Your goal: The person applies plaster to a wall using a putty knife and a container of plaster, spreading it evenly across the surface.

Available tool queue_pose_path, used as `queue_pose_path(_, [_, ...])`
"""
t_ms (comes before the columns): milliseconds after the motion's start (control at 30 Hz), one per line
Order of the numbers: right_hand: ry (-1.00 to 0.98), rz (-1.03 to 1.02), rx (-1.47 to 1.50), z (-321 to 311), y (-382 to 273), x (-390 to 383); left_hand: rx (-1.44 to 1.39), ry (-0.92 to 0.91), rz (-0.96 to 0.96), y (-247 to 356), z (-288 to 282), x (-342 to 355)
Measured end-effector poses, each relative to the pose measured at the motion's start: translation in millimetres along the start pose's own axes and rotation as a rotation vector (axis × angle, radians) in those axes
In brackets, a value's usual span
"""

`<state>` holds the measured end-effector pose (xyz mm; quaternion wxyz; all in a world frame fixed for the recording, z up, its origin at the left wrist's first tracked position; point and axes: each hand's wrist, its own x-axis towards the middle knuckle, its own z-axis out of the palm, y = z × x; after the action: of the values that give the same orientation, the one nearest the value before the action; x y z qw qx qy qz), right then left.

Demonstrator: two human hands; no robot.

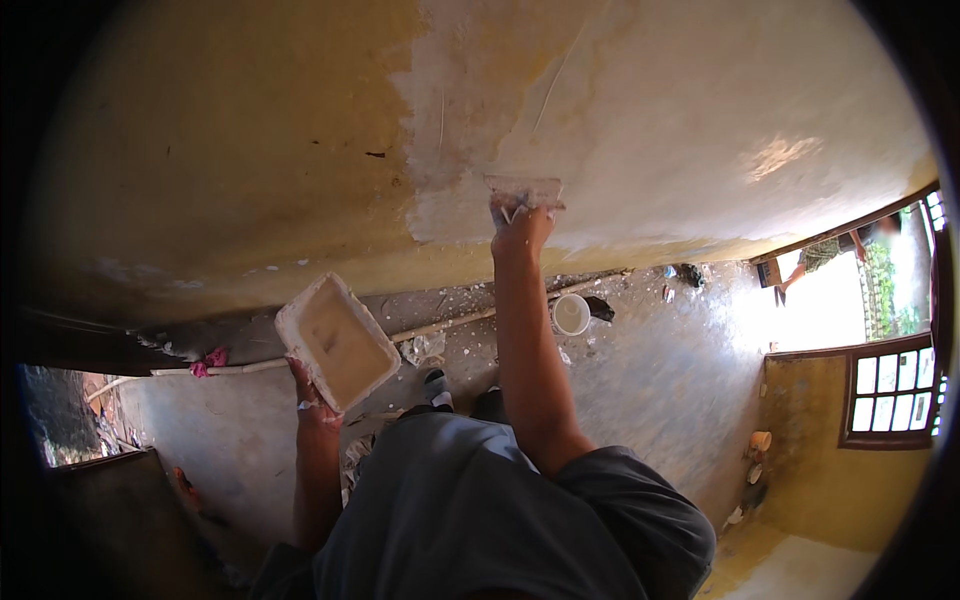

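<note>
My right hand (522, 222) is stretched forward, closed around a wide putty knife (526, 188). The knife's blade lies against the wall (640, 130), where whitish filler covers the yellow paint; bare yellow shows to the left. Smears of white stuff cling to my right fingers. At the left, my left hand (312, 392) grips the near left side of a rectangular tub (291, 322), its fingers partly hidden beneath. Pale beige paste (350, 345) fills the tub, which is tilted and held away from the wall.
A white bucket (571, 315) stands on the spattered floor, right of my arm. A long pole (440, 326) lies along the wall's foot, with a pink cloth (209, 362) on it. A person (825, 252) is by the bright doorway at right, near a barred window (892, 390).
</note>
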<state>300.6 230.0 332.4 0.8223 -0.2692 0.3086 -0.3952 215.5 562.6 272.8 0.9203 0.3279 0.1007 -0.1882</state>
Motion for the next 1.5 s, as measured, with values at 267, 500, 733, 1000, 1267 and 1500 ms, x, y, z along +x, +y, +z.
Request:
queue_pose_path(267, [-0.057, -0.035, 0.035, 100, -81, -15, -0.003, 0.064, -0.003, 2, 1, -3])
queue_pose_path(500, [-0.349, -0.094, 0.178, 181, -154, -38, 0.001, 0.142, -0.056, 5, 10, 7])
queue_pose_path(733, [-0.853, -0.767, 0.102, 200, -232, -55, 0.004, 0.01, -0.026, 0, 4, 5])
queue_pose_path(1000, [-0.434, -1.915, -1.657, 91, -91, 8, -0.02, 0.114, -0.069, -1, -9, 3])
queue_pose_path(1267, [-0.95, -1.33, -1.71, -59, -1, 20, -0.046, 0.038, -0.061, -6, -2, 3])
queue_pose_path(1500, [-0.566, -2.006, -1.102, 191, -183, -82, -0.044, 0.082, -0.121, -5, -8, 3])
